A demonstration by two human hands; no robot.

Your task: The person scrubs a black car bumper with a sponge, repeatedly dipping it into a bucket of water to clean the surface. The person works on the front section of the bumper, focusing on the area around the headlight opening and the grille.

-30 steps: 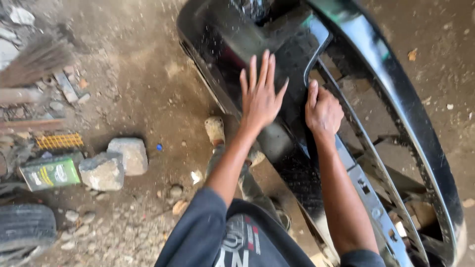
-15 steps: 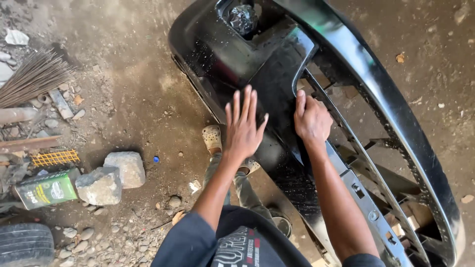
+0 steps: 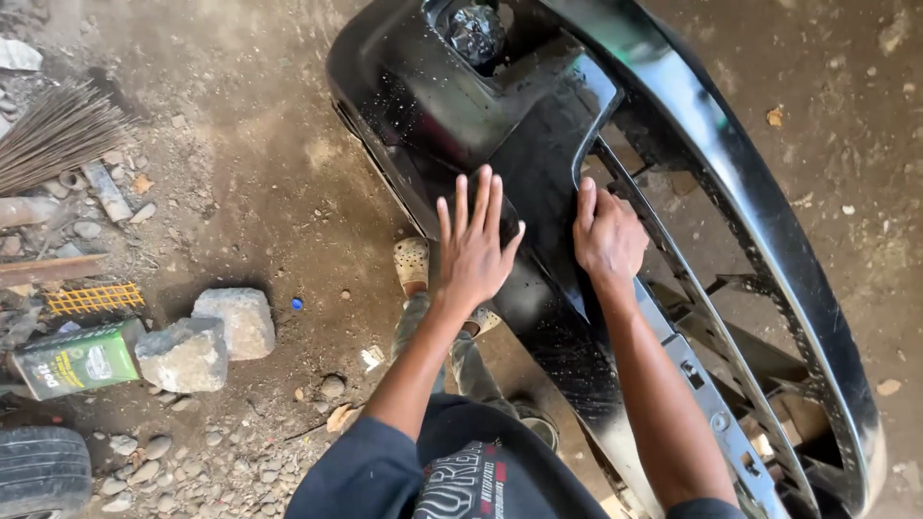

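A glossy black car bumper [image 3: 452,106] lies across the dirt floor, its fog-lamp socket at the top and its open grille slats to the right. My left hand [image 3: 473,245] rests flat on the wet black panel with fingers spread. My right hand [image 3: 608,235] presses on the panel beside the grille opening, fingers curled over the edge. Neither hand holds a tool. Water droplets speckle the surface around both hands.
Two grey stones [image 3: 207,336] and a green oil can [image 3: 77,358] sit at the left. A broom of thin sticks [image 3: 53,135] lies upper left, a tyre [image 3: 43,471] at the lower left corner. My sandalled foot [image 3: 411,264] stands under the bumper's edge.
Both hands have slid down the bumper panel toward me, away from the fog-lamp socket. The left hand stays flat and spread, the right stays curled at the grille edge.
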